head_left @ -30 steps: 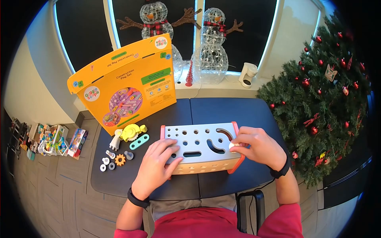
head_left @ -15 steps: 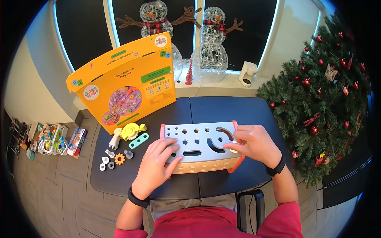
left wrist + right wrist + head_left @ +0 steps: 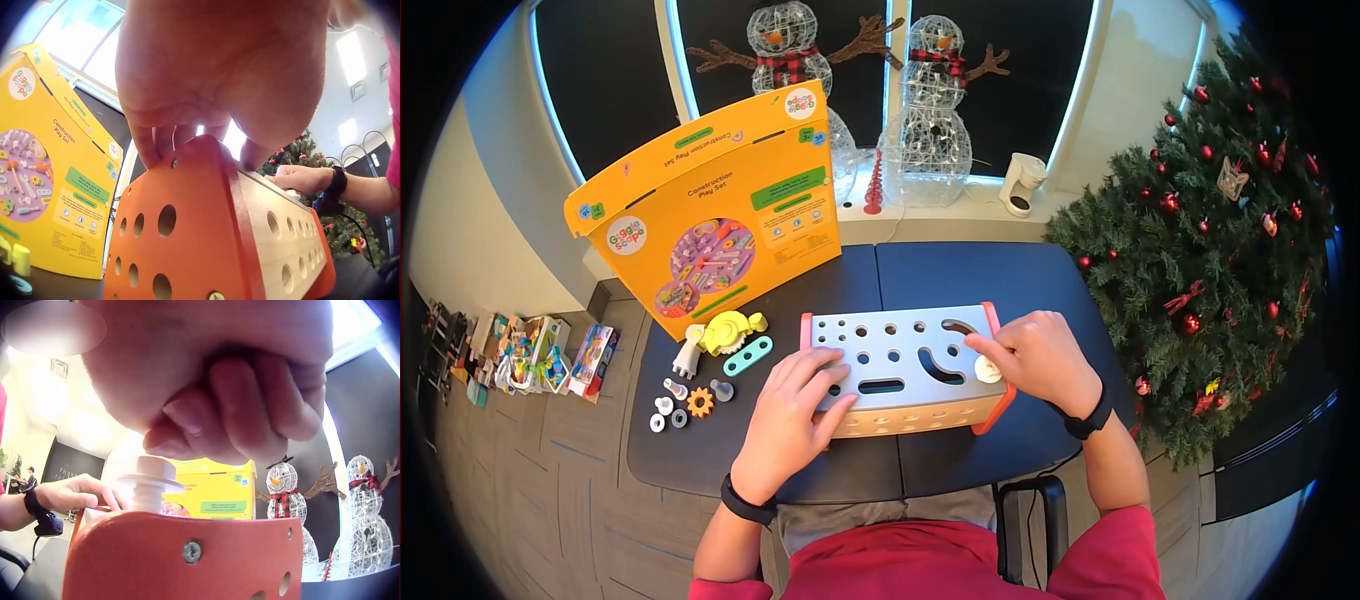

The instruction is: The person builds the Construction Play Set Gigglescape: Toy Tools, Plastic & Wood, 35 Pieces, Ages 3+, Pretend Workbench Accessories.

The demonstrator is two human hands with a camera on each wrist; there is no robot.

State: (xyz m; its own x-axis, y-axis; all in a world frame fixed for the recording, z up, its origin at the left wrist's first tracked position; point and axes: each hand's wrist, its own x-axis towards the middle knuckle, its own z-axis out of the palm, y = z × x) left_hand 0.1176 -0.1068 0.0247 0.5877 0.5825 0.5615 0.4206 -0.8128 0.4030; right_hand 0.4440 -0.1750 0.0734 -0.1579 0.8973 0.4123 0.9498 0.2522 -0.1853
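My left hand [image 3: 788, 400], fingers loosely open, rests on the silver-topped wooden box [image 3: 878, 369]; my right hand [image 3: 1045, 362], fingers curled and empty, hovers beside 1 upright white plastic bolt [image 3: 987, 370], shank partly exposed; the orange toothed gear [image 3: 707, 404] lies loose, unfitted.

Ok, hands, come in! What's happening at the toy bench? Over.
Left hand on silver bench top. Right hand curled beside white screw; touching, can't tell. Screw upright, shaft showing. Nothing seen in the way.

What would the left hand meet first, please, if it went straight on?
The way ahead of the left hand looks free across the holed panel, though its height is hard to judge.
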